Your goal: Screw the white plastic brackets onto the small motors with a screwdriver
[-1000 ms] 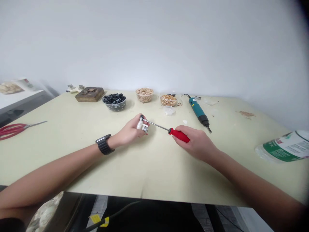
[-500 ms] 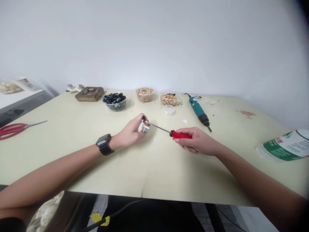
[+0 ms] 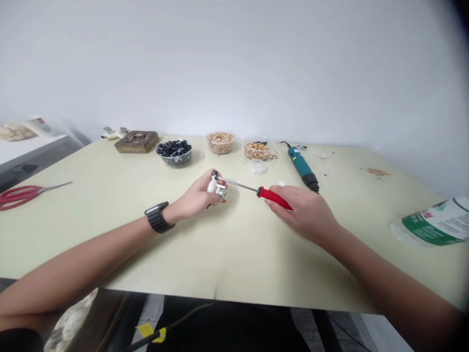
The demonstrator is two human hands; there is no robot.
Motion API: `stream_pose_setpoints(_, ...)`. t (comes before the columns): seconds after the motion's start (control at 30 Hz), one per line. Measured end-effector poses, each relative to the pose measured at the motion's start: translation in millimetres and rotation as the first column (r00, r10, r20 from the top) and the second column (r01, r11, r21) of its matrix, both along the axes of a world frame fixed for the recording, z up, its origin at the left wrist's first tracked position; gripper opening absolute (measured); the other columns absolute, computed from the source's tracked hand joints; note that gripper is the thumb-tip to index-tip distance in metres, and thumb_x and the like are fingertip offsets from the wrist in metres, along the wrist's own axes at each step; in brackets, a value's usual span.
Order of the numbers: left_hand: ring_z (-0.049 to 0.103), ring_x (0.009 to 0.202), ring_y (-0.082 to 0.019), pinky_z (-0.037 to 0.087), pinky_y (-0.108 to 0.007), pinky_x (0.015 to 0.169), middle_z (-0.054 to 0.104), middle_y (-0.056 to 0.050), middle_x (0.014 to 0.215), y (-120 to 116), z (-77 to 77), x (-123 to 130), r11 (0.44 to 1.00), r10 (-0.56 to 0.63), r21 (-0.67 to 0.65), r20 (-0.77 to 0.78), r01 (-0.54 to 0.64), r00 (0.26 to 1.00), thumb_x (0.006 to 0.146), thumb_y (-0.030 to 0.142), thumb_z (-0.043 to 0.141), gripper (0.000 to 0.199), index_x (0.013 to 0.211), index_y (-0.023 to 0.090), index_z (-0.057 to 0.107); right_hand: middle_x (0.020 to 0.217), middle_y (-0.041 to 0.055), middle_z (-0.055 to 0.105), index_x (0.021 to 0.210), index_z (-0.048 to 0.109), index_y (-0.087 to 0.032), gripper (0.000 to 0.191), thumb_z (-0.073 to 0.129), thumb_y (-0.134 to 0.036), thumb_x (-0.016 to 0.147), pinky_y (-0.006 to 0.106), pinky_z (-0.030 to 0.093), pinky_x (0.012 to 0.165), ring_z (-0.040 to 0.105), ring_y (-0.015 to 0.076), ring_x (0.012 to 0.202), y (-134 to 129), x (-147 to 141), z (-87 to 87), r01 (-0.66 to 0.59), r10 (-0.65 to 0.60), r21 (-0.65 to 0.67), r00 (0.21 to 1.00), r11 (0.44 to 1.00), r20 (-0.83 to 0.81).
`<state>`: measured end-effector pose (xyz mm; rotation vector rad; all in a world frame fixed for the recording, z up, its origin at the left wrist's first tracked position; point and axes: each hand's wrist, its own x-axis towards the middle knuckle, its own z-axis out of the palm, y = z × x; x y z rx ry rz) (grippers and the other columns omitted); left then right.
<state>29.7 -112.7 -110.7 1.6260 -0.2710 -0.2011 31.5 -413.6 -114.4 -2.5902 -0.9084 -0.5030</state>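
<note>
My left hand (image 3: 196, 198), a dark watch on its wrist, is closed on a small white part (image 3: 212, 186) with black and metallic pieces on it. My right hand (image 3: 306, 210) grips the red handle of a screwdriver (image 3: 274, 197). The metal shaft points left, and its tip meets the upper side of the white part, near a black piece. Both hands are above the middle of the pale table (image 3: 234, 259).
Along the back stand a brown box (image 3: 137, 142), a bowl of black pieces (image 3: 174, 154), two tubs of small parts (image 3: 220, 143) (image 3: 257, 151) and a teal power driver (image 3: 302, 167). Red scissors (image 3: 22, 196) lie left; a labelled plastic container (image 3: 436, 222) lies right.
My right hand has rolled over on the red handle, its back now facing more upward. The white part has turned slightly in my left hand and shifted a little left.
</note>
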Motion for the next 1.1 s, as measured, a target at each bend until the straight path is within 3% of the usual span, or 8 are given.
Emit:
stream_pose_setpoints(0.1,0.059,0.086,-0.016,0.051,-0.03,0.071,0.06,-0.003,0.107,-3,-2.0,-4,1.0,-0.008,0.005,0.007,0.008,1.0,0.06,0.014,0.061,0.042,0.098,0.02,0.045,0.09,0.0075,0.075,0.107,0.073,-0.02,0.035,0.05,-0.047,0.107,0.033,0.039,0.062,0.066,0.0198,0.079,-6,0,-5.0,0.019,0.005,-0.116,0.978,0.993,0.206)
stream_pose_setpoints(0.23,0.059,0.086,-0.018,0.044,-0.03,0.066,0.063,-0.004,0.107,-5,-6.8,-9,0.992,-0.019,0.127,0.043,0.013,0.999,0.064,0.018,0.062,0.039,0.1,0.02,0.046,0.082,0.0043,0.073,0.102,0.073,-0.021,0.035,0.053,-0.049,0.106,0.032,0.041,0.063,0.064,0.017,0.072,-11,2,-7.3,-0.019,0.038,-0.096,0.981,0.995,0.192)
stream_pose_setpoints(0.37,0.061,0.087,-0.019,0.046,-0.034,0.072,0.063,-0.004,0.105,-5,-7.3,-11,0.985,0.01,0.171,0.115,-0.03,0.993,0.066,0.019,0.061,0.037,0.1,0.02,0.047,0.085,0.0032,0.074,0.102,0.072,-0.021,0.033,0.055,-0.049,0.105,0.03,0.044,0.064,0.063,0.0156,0.071,-8,1,-4.1,-0.064,0.064,0.026,0.998,0.998,-0.001)
stream_pose_setpoints(0.5,0.059,0.088,-0.021,0.046,-0.038,0.08,0.063,-0.004,0.101,-3,-8.6,-10,0.967,0.021,0.243,0.234,-0.08,0.972,0.069,0.018,0.06,0.033,0.1,0.02,0.048,0.077,0.0004,0.069,0.096,0.072,-0.023,0.034,0.056,-0.053,0.104,0.029,0.041,0.06,0.056,0.0129,0.063,-6,-1,0.6,-0.03,0.054,0.099,0.967,0.995,-0.249)
stream_pose_setpoints(0.67,0.056,0.086,-0.021,0.043,-0.039,0.081,0.063,-0.005,0.097,-2,-11.4,-11,0.929,0.0,0.347,0.343,-0.127,0.939,0.072,0.014,0.057,0.031,0.102,0.019,0.05,0.076,0.0011,0.067,0.093,0.075,-0.022,0.038,0.06,-0.056,0.101,0.027,0.04,0.057,0.053,0.0126,0.064,-6,1,5.9,-0.001,0.078,0.169,0.889,0.986,-0.452)
stream_pose_setpoints(0.87,0.053,0.084,-0.02,0.042,-0.038,0.08,0.061,-0.004,0.098,0,-13.4,-9,0.9,-0.065,0.41,0.46,-0.147,0.885,0.072,0.012,0.056,0.033,0.104,0.019,0.05,0.074,0.0019,0.065,0.086,0.07,-0.019,0.044,0.06,-0.06,0.098,0.026,0.043,0.059,0.054,0.0123,0.063,-7,5,15.9,-0.021,0.157,0.205,0.722,0.979,-0.674)
stream_pose_setpoints(1.0,0.054,0.084,-0.02,0.042,-0.038,0.079,0.061,-0.004,0.099,0,-16.9,-3,0.907,-0.074,0.403,0.444,-0.126,0.893,0.072,0.014,0.057,0.034,0.105,0.019,0.05,0.09,0.0008,0.068,0.095,0.059,-0.021,0.045,0.082,-0.057,0.08,0.025,0.046,0.06,0.059,0.0134,0.07,-12,8,12.1,0.052,0.081,0.204,0.801,0.978,-0.593)
stream_pose_setpoints(1.1,0.057,0.088,-0.021,0.045,-0.039,0.081,0.062,-0.005,0.101,0,-16.4,-2,0.937,-0.041,0.336,0.37,-0.092,0.928,0.074,0.016,0.058,0.033,0.106,0.019,0.049,0.089,0.0004,0.07,0.092,0.056,-0.022,0.042,0.081,-0.053,0.082,0.026,0.046,0.058,0.06,0.0137,0.068,-13,9,3.9,0.079,0.028,0.217,0.893,0.973,-0.449)
